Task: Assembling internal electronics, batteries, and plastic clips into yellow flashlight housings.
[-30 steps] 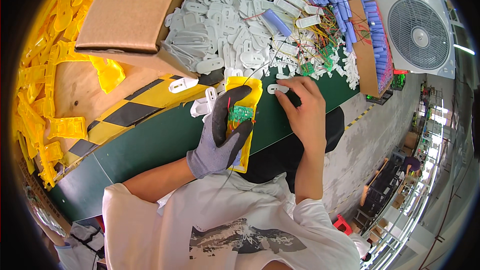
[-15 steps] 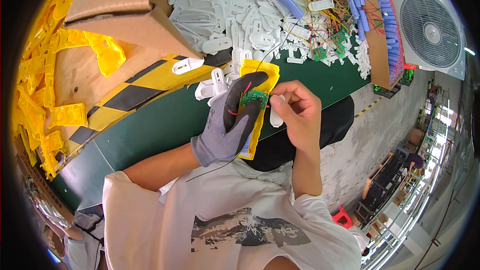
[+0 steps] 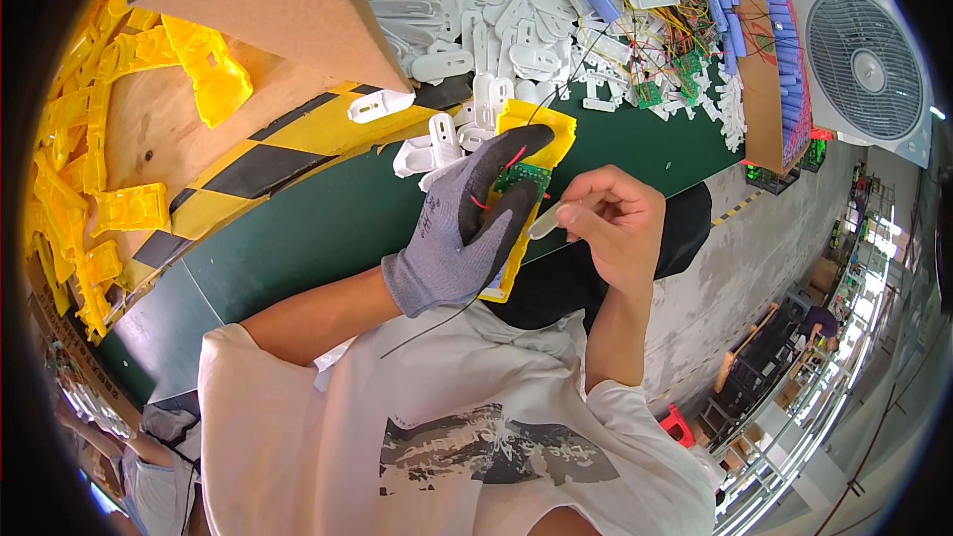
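To the far left of the yellow casing (image 3: pixel 559 141), yellow shells (image 3: pixel 139 208) lay where they had been, and a few white parts (image 3: pixel 443 137) sat just left of it on the green desk (image 3: pixel 278 248). The gloved left hand (image 3: pixel 452 223) had kept its grip closed around the casing, holding it tilted over the desk's near edge, with the thumb and a finger over the green circuit board (image 3: pixel 526 175) inside it. Red wires still stuck up there.

The change was on the casing's right. A second earlier the bare right hand (image 3: pixel 620 228) had been reaching to a flat white piece (image 3: pixel 544 226) on the desk; now its grip was pinched on that piece, thumb against fingers, just right of the casing and apparently not touching it. The piece had also been turned since half a second before and showed narrower. By judgement, the pick-up was done and the two parts had been brought together for handling, but were not yet joined. Farther right of the casing, blue cells (image 3: pixel 720 0) remained untouched.
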The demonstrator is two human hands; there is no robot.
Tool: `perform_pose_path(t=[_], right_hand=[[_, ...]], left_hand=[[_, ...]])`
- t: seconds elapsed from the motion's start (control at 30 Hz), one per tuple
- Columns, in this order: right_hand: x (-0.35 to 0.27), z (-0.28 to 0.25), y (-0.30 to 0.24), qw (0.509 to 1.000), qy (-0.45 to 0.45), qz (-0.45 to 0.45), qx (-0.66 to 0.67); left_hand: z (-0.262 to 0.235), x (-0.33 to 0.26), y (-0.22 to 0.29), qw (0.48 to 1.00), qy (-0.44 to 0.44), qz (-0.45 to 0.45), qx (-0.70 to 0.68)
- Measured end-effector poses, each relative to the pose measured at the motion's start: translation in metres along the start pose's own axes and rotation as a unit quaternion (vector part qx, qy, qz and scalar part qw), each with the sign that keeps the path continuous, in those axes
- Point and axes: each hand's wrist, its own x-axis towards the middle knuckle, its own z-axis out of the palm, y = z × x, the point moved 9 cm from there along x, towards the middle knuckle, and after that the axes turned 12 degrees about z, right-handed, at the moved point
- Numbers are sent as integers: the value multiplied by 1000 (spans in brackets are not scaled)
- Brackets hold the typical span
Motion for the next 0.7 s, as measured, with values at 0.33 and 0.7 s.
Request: perform_pose_path(t=[0.33, 0.7], right_hand=[[0, 7, -16, 987, 39, -90, -127], [-8, 21, 25, 985, 23, -30, 170]], left_hand=[[4, 2, 11, 996, -35, 49, 67], [0, -3, 8, 998, -8, 45, 46]])
